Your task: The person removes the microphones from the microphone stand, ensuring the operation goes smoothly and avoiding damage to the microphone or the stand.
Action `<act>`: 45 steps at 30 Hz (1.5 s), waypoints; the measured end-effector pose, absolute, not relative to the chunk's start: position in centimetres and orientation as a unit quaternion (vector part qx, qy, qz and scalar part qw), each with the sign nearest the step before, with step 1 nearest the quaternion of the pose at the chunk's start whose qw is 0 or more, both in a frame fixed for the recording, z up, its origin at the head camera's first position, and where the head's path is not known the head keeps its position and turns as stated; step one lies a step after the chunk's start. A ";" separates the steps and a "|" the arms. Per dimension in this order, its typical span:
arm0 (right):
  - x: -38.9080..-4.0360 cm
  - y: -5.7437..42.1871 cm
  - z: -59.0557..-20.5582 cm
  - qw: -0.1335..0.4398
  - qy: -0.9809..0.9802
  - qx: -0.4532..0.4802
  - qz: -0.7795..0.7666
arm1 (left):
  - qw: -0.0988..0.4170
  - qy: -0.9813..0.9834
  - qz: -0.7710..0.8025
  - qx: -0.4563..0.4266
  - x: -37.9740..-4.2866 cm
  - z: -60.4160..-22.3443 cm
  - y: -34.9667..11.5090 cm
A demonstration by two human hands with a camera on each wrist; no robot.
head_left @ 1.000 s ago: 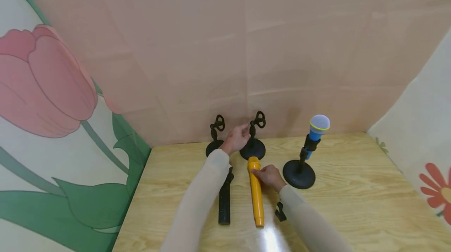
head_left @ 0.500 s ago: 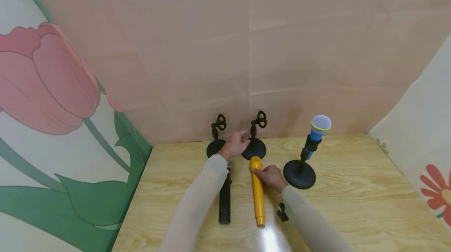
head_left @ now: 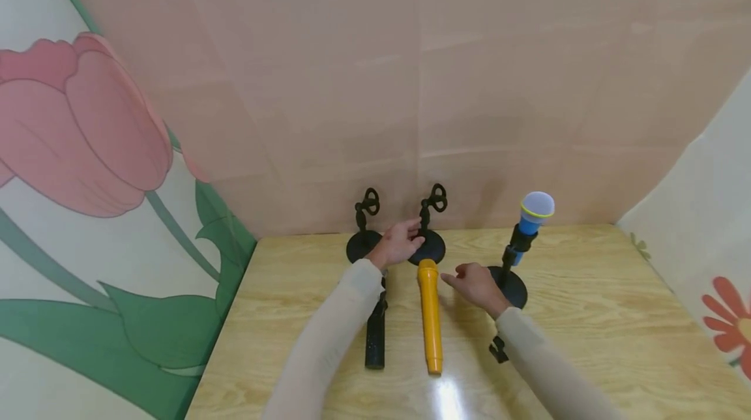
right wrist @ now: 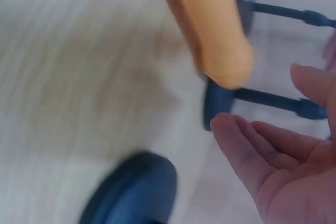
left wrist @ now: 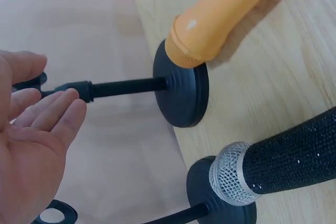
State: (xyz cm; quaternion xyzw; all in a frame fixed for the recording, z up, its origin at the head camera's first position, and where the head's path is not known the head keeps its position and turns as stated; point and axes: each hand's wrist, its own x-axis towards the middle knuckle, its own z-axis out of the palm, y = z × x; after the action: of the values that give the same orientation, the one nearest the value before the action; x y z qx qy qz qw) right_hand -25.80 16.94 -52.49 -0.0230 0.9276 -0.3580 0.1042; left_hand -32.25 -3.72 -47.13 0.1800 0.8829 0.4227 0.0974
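An orange microphone [head_left: 431,322] lies on the table, its head end at the base of the middle black microphone stand [head_left: 430,247]. Just right of that microphone, my right hand [head_left: 478,286] is apart from it, fingers loosely extended and holding nothing. My left hand [head_left: 397,244] reaches to the middle stand's stem [left wrist: 128,86] with relaxed fingers; whether they touch it I cannot tell. Under the left forearm lies a black glittery microphone [left wrist: 291,156] with a silver mesh head, partly hidden in the head view. It points at the left black stand [head_left: 362,245].
A third black stand [head_left: 509,288] on the right holds a blue microphone [head_left: 532,214] upright at a tilt. A small black clip-like piece [head_left: 499,349] lies by the right sleeve. A pinkish sheet [head_left: 328,113] rises behind the wooden table [head_left: 598,315].
My right hand has let go of the orange microphone and moved off to the right. My left hand stays by the middle stand, its fingers shifting slightly. The view has shifted a little.
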 end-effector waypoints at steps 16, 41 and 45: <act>-22.9 22.9 -46.1 -0.002 0.919 -0.156 -0.361 | 0.104 0.874 0.417 0.225 -30.3 -45.8 -1.0; -25.7 33.5 -42.9 0.001 0.922 -0.077 -0.379 | 0.066 0.865 0.440 0.232 -28.7 -46.4 8.8; -26.7 34.1 -43.1 0.020 0.916 -0.079 -0.392 | 0.053 0.872 0.437 0.215 -28.4 -46.9 9.7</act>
State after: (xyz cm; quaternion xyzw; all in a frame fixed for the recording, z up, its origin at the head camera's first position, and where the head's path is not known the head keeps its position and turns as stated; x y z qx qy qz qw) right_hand -26.66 34.10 -43.09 -0.0786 0.9162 -0.3924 0.0198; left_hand -28.45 9.70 -46.91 0.2146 0.8720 0.4368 0.0533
